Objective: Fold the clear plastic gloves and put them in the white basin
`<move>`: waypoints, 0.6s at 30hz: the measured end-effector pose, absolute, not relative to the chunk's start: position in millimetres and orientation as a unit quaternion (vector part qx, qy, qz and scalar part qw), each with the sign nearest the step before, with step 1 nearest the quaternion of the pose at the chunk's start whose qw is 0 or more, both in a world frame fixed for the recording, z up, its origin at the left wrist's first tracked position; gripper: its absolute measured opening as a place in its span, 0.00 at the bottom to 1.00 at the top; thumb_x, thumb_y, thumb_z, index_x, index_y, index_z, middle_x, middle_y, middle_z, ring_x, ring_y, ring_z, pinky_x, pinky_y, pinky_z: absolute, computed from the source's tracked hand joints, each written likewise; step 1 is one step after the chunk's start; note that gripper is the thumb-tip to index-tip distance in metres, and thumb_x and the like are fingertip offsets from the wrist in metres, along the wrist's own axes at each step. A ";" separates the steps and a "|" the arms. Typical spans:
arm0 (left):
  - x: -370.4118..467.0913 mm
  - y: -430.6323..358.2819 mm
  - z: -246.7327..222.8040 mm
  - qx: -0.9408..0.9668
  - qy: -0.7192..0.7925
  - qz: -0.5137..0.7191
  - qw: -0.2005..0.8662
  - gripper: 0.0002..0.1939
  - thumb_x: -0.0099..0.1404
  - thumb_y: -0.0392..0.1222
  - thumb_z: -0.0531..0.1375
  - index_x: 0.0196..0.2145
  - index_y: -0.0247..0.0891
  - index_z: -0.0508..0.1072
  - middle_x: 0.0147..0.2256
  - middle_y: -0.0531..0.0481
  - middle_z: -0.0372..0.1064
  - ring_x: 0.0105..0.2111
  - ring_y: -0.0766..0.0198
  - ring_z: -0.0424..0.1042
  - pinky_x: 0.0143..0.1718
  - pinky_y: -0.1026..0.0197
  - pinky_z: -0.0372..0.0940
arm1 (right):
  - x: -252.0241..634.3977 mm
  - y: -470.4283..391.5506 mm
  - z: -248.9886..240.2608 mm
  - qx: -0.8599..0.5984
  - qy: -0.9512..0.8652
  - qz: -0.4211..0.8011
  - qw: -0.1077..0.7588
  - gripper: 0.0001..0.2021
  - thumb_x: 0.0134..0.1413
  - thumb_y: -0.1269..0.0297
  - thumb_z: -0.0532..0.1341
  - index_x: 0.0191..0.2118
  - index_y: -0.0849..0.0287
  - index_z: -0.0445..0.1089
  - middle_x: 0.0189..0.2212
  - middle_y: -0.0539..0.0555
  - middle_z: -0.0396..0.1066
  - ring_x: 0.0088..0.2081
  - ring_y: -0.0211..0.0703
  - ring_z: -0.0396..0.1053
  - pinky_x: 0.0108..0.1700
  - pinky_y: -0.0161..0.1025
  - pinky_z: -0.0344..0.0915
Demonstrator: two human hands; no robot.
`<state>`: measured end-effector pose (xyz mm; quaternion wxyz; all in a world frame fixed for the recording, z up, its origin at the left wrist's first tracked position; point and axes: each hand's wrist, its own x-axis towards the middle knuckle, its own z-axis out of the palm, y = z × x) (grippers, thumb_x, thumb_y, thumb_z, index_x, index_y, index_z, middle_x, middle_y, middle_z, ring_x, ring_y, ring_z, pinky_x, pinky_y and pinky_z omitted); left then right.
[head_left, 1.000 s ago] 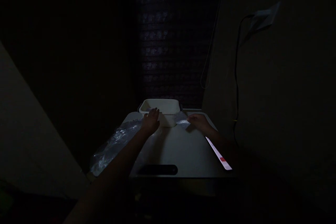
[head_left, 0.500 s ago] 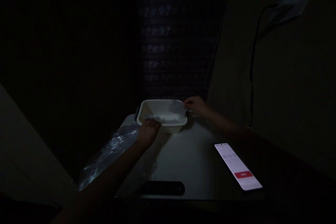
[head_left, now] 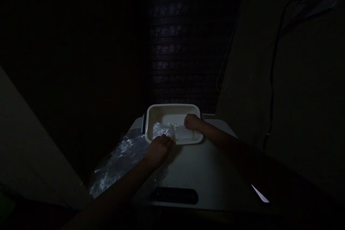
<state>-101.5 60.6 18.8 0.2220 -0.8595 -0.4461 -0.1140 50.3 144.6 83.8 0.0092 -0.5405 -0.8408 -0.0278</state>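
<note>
A white plastic basin (head_left: 173,106) with dark side handles stands at the table's far end. Inside it, along the near side, lie a crinkled clear plastic packet (head_left: 161,129) and a flatter, whitish plastic packet (head_left: 183,132). My left hand (head_left: 158,150) is at the basin's near rim with its fingers curled, just below the crinkled packet; what its fingertips grip is hidden. Reaching in from the right, my right hand (head_left: 192,122) is closed at the upper right corner of the whitish packet. The room is very dark, so fine detail is lost.
A large sheet of clear plastic (head_left: 118,161) covers the left side of the white table (head_left: 199,172). The table has a dark slot (head_left: 174,195) near its front edge. A lit phone (head_left: 260,193) lies at right, mostly behind my right forearm. A cable (head_left: 272,79) hangs on the right wall.
My right hand has moved from the basin's right rim down into it, and the whitish packet now lies flat inside. My forearm now covers most of the phone. The view has shifted slightly.
</note>
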 end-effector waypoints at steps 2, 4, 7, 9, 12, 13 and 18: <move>-101.1 60.0 19.6 -0.861 -0.443 -0.115 0.223 0.06 0.56 0.35 0.48 0.28 0.35 0.63 0.27 0.50 0.61 0.30 0.63 0.57 0.28 0.62 0.53 | 48.1 147.1 78.1 -0.549 -0.835 -0.032 0.003 0.11 0.39 0.74 0.51 0.30 0.68 0.68 0.31 0.60 0.68 0.33 0.42 0.64 0.32 0.30 0.57; -100.8 59.6 20.2 -0.861 -0.443 -0.115 0.222 0.05 0.56 0.35 0.48 0.28 0.35 0.63 0.27 0.50 0.61 0.30 0.63 0.57 0.28 0.62 0.53 | 46.9 149.4 71.9 -0.556 -0.830 -0.035 0.001 0.11 0.40 0.74 0.50 0.31 0.69 0.67 0.31 0.61 0.67 0.34 0.42 0.64 0.31 0.30 0.57; -100.7 59.7 20.2 -0.860 -0.445 -0.115 0.223 0.04 0.55 0.35 0.49 0.27 0.35 0.63 0.27 0.50 0.61 0.29 0.63 0.57 0.28 0.62 0.53 | 46.2 150.2 65.2 -0.569 -0.821 -0.039 0.008 0.13 0.39 0.75 0.50 0.33 0.69 0.66 0.32 0.62 0.67 0.34 0.42 0.64 0.31 0.30 0.57; -100.8 60.4 19.8 -0.860 -0.442 -0.115 0.226 0.04 0.55 0.35 0.49 0.28 0.35 0.63 0.27 0.50 0.61 0.30 0.63 0.57 0.28 0.62 0.54 | 46.4 149.2 64.6 -0.575 -0.817 -0.042 0.016 0.13 0.39 0.76 0.50 0.35 0.69 0.65 0.33 0.62 0.66 0.34 0.41 0.64 0.32 0.30 0.57; -101.4 62.7 20.0 -0.859 -0.441 -0.112 0.233 0.05 0.55 0.35 0.49 0.30 0.34 0.63 0.27 0.50 0.61 0.30 0.63 0.58 0.28 0.62 0.54 | 48.1 148.0 69.7 -0.580 -0.812 -0.050 0.033 0.14 0.39 0.77 0.49 0.35 0.68 0.64 0.34 0.61 0.65 0.37 0.41 0.62 0.34 0.30 0.56; -101.7 63.9 20.5 -0.859 -0.442 -0.111 0.235 0.05 0.55 0.35 0.49 0.30 0.34 0.63 0.28 0.50 0.61 0.30 0.63 0.58 0.29 0.62 0.54 | 49.3 148.0 72.1 -0.581 -0.811 -0.054 0.047 0.14 0.40 0.77 0.48 0.35 0.67 0.64 0.35 0.61 0.65 0.37 0.41 0.62 0.35 0.30 0.56; -103.0 74.9 27.4 -0.846 -0.453 -0.129 0.249 0.07 0.55 0.35 0.49 0.33 0.35 0.64 0.29 0.49 0.62 0.32 0.63 0.58 0.30 0.62 0.54 | 62.1 146.4 78.9 -0.559 -0.809 -0.085 0.162 0.15 0.40 0.77 0.47 0.36 0.63 0.64 0.37 0.57 0.64 0.38 0.38 0.61 0.38 0.30 0.54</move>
